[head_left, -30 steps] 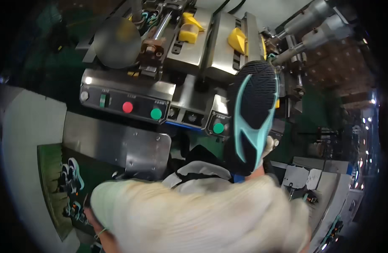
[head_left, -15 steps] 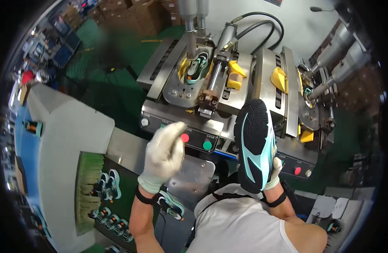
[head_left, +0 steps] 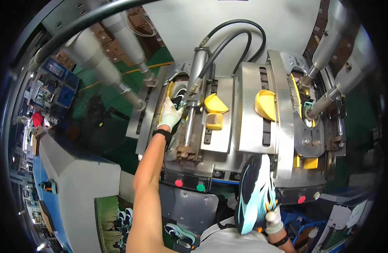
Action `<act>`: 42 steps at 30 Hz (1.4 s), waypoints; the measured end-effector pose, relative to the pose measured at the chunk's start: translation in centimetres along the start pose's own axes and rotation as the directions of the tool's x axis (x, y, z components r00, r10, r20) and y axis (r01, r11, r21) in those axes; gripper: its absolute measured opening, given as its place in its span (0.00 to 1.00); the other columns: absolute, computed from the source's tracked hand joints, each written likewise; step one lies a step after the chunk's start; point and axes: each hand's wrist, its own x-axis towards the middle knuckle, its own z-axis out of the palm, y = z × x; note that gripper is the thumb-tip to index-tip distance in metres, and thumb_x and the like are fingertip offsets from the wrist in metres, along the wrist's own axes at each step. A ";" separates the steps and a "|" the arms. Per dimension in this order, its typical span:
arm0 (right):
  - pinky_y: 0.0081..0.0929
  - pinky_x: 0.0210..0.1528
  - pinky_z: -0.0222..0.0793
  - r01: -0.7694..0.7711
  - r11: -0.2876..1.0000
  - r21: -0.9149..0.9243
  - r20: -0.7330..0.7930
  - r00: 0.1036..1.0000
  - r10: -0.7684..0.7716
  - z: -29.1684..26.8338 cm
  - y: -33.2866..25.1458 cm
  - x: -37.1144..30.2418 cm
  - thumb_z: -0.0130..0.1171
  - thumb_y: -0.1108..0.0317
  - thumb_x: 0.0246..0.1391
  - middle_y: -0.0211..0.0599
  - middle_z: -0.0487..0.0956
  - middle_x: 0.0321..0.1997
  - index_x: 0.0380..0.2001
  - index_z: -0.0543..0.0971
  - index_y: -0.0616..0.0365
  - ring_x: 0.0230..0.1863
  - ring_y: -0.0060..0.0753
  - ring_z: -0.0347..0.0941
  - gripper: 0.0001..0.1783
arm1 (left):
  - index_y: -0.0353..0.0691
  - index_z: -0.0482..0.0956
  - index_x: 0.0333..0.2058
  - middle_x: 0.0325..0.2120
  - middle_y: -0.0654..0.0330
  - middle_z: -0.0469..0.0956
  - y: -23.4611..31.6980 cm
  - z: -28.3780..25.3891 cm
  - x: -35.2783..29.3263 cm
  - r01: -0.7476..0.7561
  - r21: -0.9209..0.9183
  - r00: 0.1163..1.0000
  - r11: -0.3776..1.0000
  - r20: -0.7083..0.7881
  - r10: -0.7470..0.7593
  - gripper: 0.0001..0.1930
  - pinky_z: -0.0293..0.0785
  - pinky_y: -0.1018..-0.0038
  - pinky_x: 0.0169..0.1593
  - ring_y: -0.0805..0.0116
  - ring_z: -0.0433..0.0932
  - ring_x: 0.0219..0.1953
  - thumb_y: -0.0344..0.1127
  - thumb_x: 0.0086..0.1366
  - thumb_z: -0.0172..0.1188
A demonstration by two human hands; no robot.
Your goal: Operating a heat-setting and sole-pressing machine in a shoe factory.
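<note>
Right hand (head_left: 275,220): white-gloved, between 4 and 5 o'clock in the view, grasping the held shoe (head_left: 258,200) from its right side near the lower end. The thumb side shows; the remaining fingers are concealed behind the shoe. This shoe, black, white and turquoise, stands on end, toe toward 12 o'clock and sole edge toward 9; the upper's opening is turned out of sight.

Left hand (head_left: 171,114): white-gloved, between 9 and 10 o'clock near the centre, set down over the seated shoe (head_left: 178,98) in the left-hand press station. The fingertips are hard to make out there, and whether they grip the shoe or only rest by it cannot be told. The glove and the metal cylinder (head_left: 189,124) just to its 3 o'clock side cover much of that shoe.

At 3 o'clock, piston rods partly block the right-hand station (head_left: 308,141); its contents are not fully legible. The left forearm cuts off the rack shoes (head_left: 123,220) between 7 and 8 o'clock. At 6 o'clock, a loose shoe (head_left: 180,233) lies partly obscured near the lower edge.
</note>
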 end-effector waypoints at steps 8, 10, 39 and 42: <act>0.35 0.67 0.64 -0.004 0.987 -0.162 -0.058 0.998 -0.006 6.0 -1.4 3.7 0.72 0.75 0.44 0.36 0.71 0.67 0.72 0.60 0.59 0.66 0.34 0.69 0.51 | 0.33 0.68 0.52 0.52 0.36 0.77 2.5 -9.4 3.9 0.073 0.074 0.969 0.995 0.232 -0.089 0.33 0.74 0.58 0.58 0.42 0.76 0.56 0.48 0.56 0.71; 0.33 0.66 0.66 -0.018 0.979 -0.201 0.019 1.000 0.022 9.7 -1.8 5.7 0.70 0.74 0.47 0.36 0.72 0.66 0.71 0.61 0.60 0.64 0.33 0.70 0.48 | 0.34 0.69 0.53 0.46 0.39 0.79 1.0 -13.6 -0.4 0.005 -0.092 0.999 0.996 0.036 -0.002 0.30 0.75 0.59 0.55 0.43 0.79 0.51 0.44 0.58 0.70; 0.34 0.46 0.74 0.319 0.169 -0.933 0.352 0.906 0.234 20.8 10.9 60.6 0.64 0.60 0.61 0.34 0.80 0.47 0.50 0.80 0.63 0.43 0.29 0.75 0.20 | 0.38 0.67 0.62 0.56 0.44 0.75 -9.0 2.7 -76.2 0.754 -0.651 -0.188 -0.088 -0.086 -0.978 0.44 0.73 0.62 0.61 0.48 0.77 0.57 0.50 0.50 0.74; 0.38 0.64 0.66 0.641 0.109 -0.760 0.648 0.760 0.053 25.3 19.7 29.6 0.59 0.55 0.66 0.53 0.72 0.66 0.67 0.64 0.70 0.62 0.43 0.72 0.37 | 0.36 0.67 0.62 0.54 0.45 0.77 -6.1 3.1 -79.1 0.731 -0.680 -0.190 -0.057 -0.123 -0.974 0.41 0.73 0.65 0.61 0.55 0.78 0.56 0.45 0.53 0.74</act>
